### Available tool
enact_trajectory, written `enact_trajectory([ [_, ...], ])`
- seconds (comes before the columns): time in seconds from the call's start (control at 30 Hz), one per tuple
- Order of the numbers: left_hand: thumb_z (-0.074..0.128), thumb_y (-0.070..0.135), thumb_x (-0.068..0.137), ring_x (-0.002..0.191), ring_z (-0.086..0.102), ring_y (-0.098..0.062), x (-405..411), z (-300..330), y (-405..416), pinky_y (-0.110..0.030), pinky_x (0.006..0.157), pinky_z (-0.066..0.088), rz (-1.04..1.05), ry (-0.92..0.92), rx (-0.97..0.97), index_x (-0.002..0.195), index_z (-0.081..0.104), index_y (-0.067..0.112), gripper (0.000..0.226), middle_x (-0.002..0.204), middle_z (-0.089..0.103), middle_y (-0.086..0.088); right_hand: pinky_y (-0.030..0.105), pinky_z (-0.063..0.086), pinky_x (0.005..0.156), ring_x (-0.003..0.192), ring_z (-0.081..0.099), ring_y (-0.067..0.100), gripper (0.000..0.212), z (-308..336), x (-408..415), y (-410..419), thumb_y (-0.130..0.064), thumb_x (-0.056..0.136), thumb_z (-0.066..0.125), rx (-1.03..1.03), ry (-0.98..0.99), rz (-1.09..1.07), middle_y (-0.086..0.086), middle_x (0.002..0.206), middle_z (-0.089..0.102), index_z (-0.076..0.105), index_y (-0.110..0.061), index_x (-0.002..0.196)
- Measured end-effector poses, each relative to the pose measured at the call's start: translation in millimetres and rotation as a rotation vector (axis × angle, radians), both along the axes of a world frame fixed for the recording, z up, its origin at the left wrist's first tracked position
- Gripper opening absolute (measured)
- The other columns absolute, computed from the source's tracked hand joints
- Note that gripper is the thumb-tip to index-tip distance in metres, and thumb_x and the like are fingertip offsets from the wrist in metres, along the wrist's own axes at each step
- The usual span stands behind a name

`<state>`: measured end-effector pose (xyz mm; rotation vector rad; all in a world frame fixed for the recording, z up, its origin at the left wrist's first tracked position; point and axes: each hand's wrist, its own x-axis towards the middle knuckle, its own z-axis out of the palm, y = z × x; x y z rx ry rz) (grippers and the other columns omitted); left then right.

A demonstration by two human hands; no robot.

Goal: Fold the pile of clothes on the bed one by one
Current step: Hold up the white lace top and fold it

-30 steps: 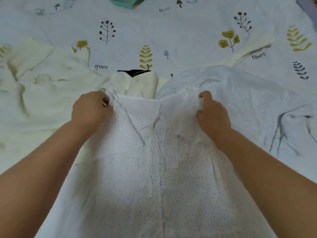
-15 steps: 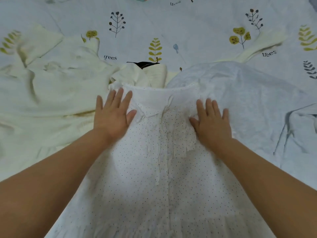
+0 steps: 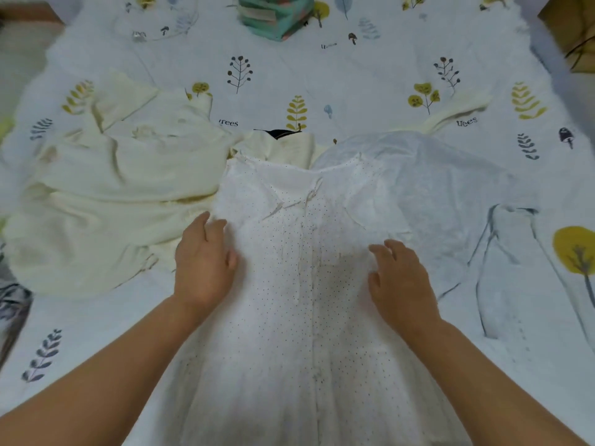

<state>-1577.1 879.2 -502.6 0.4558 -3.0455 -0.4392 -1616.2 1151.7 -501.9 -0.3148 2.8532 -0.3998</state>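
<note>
A white dotted garment (image 3: 299,284) lies spread flat in front of me on the bed, collar away from me. My left hand (image 3: 204,262) rests on its left side, fingers loosely bent at the edge of the fabric. On the garment's right side rests my right hand (image 3: 397,278), its fingers slightly curled on the cloth. A cream garment (image 3: 106,201) lies crumpled to the left. A pale grey-white garment (image 3: 450,201) lies to the right, partly under the dotted one.
The bed sheet (image 3: 354,75) is white with printed trees and leaves. A folded teal cloth (image 3: 277,14) sits at the far edge. A small black item (image 3: 280,133) peeks out behind the collar. A brown object (image 3: 573,30) stands at the top right.
Both hands let go of the collar, pressed flat on the dotted garment, then slid back toward me along its sides. The garment now lies flat.
</note>
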Motion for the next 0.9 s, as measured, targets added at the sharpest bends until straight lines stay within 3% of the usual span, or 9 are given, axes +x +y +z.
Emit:
enact_trajectory([
  [0.17,0.062,0.014,0.082,0.128,0.031,-0.045,60.5,-10.6,-7.7,-0.056,0.100,0.032,0.294,-0.274,0.046,0.137,0.035,-0.001,0.063,0.144,0.027,-0.028,0.034,0.014,0.115,0.144,0.010,0.023,0.053,-6.5,64.5,29.2,-0.025,0.099,0.034,0.153,-0.192,-0.035,0.009,0.157,0.007,0.016,-0.021,0.149],
  [0.23,0.057,0.013,0.084,0.123,0.036,-0.045,76.8,-16.3,-5.6,-0.057,0.097,0.034,0.406,-0.350,0.077,0.134,0.034,-0.002,0.057,0.139,0.032,-0.028,0.035,0.011,0.116,0.145,0.004,0.024,0.053,-10.1,81.6,40.6,-0.027,0.101,0.029,0.215,-0.249,-0.031,0.009,0.158,0.000,0.010,-0.023,0.150],
  [0.37,0.046,0.010,0.085,0.108,0.047,-0.042,101.7,-24.8,-6.3,-0.052,0.093,0.037,0.597,-0.453,0.168,0.119,0.041,-0.001,0.035,0.117,0.046,-0.025,0.036,0.021,0.115,0.143,0.016,0.026,0.050,-13.2,106.2,55.1,-0.025,0.100,0.029,0.240,-0.255,-0.108,0.012,0.156,0.012,0.015,-0.022,0.149],
  [0.47,0.045,0.015,0.089,0.088,0.052,-0.035,120.3,-25.3,-15.4,-0.040,0.078,0.040,0.533,-0.461,0.200,0.112,0.043,0.002,0.026,0.102,0.052,-0.020,0.038,0.039,0.097,0.122,0.042,0.029,0.056,-11.1,113.3,62.1,-0.013,0.090,0.046,0.163,-0.095,-0.316,0.016,0.135,0.041,0.027,-0.014,0.143],
  [0.57,0.053,0.017,0.088,0.063,0.046,-0.022,130.7,-16.4,-23.5,-0.031,0.054,0.034,0.469,-0.392,0.193,0.086,0.047,0.003,0.015,0.081,0.057,-0.012,0.048,0.035,0.100,0.123,0.040,0.035,0.052,-8.9,109.9,69.5,-0.007,0.089,0.043,0.152,-0.093,-0.563,0.021,0.135,0.041,0.028,-0.014,0.139],
  [0.63,0.057,0.016,0.086,0.060,0.042,-0.020,130.4,-5.8,-24.1,-0.027,0.051,0.030,0.428,-0.327,0.160,0.081,0.046,0.006,0.016,0.070,0.050,-0.003,0.046,0.036,0.096,0.115,0.046,0.035,0.047,-9.8,103.9,76.2,-0.010,0.089,0.040,0.184,-0.180,-0.638,0.019,0.125,0.048,0.031,-0.013,0.135],
  [0.73,0.059,0.013,0.085,0.059,0.043,-0.020,123.3,12.3,-16.5,-0.028,0.050,0.031,0.303,-0.276,0.084,0.092,0.054,0.006,0.011,0.069,0.052,-0.003,0.039,0.040,0.087,0.103,0.053,0.030,0.037,-8.5,98.4,85.4,-0.013,0.092,0.040,0.196,-0.313,-0.624,0.013,0.117,0.055,0.041,-0.012,0.129],
  [0.83,0.054,0.010,0.086,0.066,0.047,-0.022,115.8,28.2,-0.1,-0.028,0.056,0.033,0.199,-0.274,0.029,0.110,0.057,0.004,0.025,0.083,0.064,-0.012,0.029,0.039,0.064,0.070,0.049,0.018,0.026,-2.2,99.0,89.0,-0.008,0.090,0.041,0.097,-0.318,-0.585,0.003,0.084,0.057,0.055,-0.008,0.111],
  [0.9,0.051,0.009,0.086,0.068,0.046,-0.020,111.1,36.7,16.7,-0.028,0.059,0.032,0.143,-0.262,0.030,0.119,0.054,0.008,0.033,0.086,0.063,-0.009,0.027,0.033,0.056,0.063,0.044,0.016,0.022,6.5,99.1,85.2,-0.004,0.087,0.043,0.054,-0.242,-0.582,-0.002,0.071,0.048,0.057,-0.008,0.103],
])
